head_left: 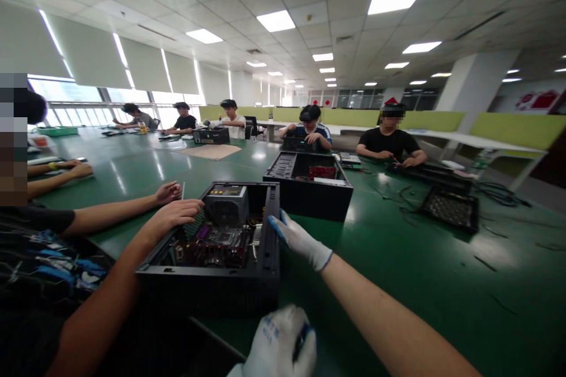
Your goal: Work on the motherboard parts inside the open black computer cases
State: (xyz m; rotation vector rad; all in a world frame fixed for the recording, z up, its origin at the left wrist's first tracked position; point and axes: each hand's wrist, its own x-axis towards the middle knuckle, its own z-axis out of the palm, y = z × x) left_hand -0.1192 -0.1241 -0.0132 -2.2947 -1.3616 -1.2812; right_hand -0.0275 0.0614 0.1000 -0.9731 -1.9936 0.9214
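An opened black computer case (207,273) lies on the green table in front of me, its power supply (227,206) and motherboard (225,237) exposed. Against the case's right side rests my right hand (305,241), in a white glove with blue fingertips, fingers stretched out along the panel. Low in the view, my left hand (280,341), also gloved, is closed; a dark thing shows between thumb and fingers, too blurred to name. At the left, a co-worker's bare hand (177,218) touches the case's left edge. That person's other hand (168,192) is beside a thin pale rod (183,190).
A second opened case (309,194) stands just behind. On the right lie a black panel tray (451,209), loose cables (502,194) and scattered wire pieces. Other people sit around the green table (389,271), one working on another case (211,136).
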